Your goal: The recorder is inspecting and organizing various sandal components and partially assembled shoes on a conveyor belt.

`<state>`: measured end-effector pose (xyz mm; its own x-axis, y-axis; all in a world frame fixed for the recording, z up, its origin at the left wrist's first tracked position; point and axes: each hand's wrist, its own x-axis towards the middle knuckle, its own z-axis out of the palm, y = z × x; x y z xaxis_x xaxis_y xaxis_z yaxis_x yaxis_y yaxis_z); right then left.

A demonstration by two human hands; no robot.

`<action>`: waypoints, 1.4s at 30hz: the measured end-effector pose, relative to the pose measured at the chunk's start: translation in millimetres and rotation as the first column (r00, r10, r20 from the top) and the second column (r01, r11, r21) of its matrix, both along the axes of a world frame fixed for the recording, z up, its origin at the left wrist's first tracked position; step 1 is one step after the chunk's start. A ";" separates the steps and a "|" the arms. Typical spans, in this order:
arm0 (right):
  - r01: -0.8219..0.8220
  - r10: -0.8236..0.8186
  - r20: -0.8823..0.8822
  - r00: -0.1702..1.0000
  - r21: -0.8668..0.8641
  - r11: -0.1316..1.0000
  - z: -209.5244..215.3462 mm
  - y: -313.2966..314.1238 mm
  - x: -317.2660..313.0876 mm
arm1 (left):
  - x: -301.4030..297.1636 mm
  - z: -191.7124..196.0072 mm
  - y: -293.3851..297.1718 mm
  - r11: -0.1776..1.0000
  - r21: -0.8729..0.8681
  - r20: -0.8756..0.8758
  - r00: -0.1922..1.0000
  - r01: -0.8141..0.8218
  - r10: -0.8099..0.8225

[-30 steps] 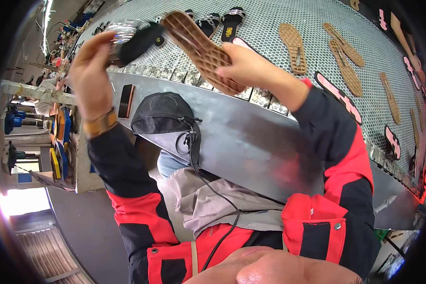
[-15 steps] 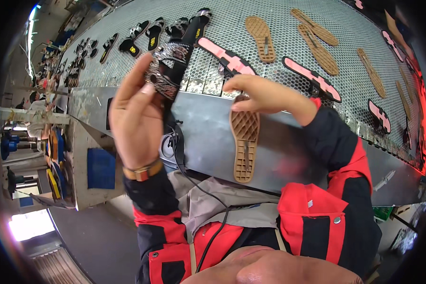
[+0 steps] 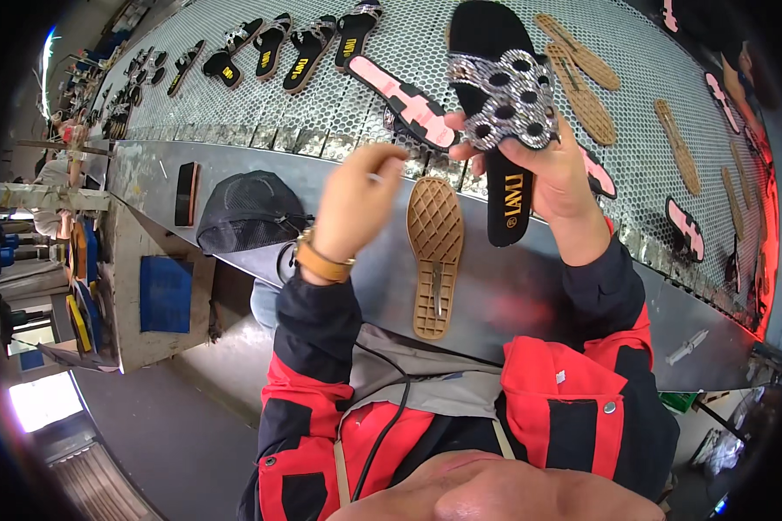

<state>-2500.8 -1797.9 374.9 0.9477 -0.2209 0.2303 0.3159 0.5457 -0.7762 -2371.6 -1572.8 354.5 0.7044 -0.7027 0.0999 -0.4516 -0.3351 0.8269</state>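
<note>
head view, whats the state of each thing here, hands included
right hand: shut on black sandal, held up over the belt
black sandal: upright, studded strap on top
left hand: fingers pinched, holds no shoe
tan sole: tread up, on the metal ledge
pink insole: flat on the mesh belt

Black sandal (image 3: 504, 113) with a silver studded strap, held raised; tan outsole (image 3: 435, 253) lying tread-up below.

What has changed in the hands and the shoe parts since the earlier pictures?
The black sandal passed from the left hand to the right hand. The right hand let go of the tan sole, which now lies on the metal ledge. The left hand is empty.
</note>
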 end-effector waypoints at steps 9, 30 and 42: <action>-0.139 0.154 -0.141 0.978 0.111 0.984 -24.7 -14.8 -7.7 | -27.2 -47.6 -33.5 0.984 0.179 0.259 0.964 0.007 -0.054; -0.190 0.133 -0.391 0.911 -0.111 0.975 -41.6 34.4 -20.4 | -18.8 -51.8 -34.2 0.572 -0.551 -0.834 0.369 -0.607 -0.410; -0.234 0.140 -0.534 0.834 -0.113 0.966 -24.1 43.2 -31.9 | -26.4 -48.9 -39.3 0.436 -0.646 -0.755 0.443 -0.626 -0.483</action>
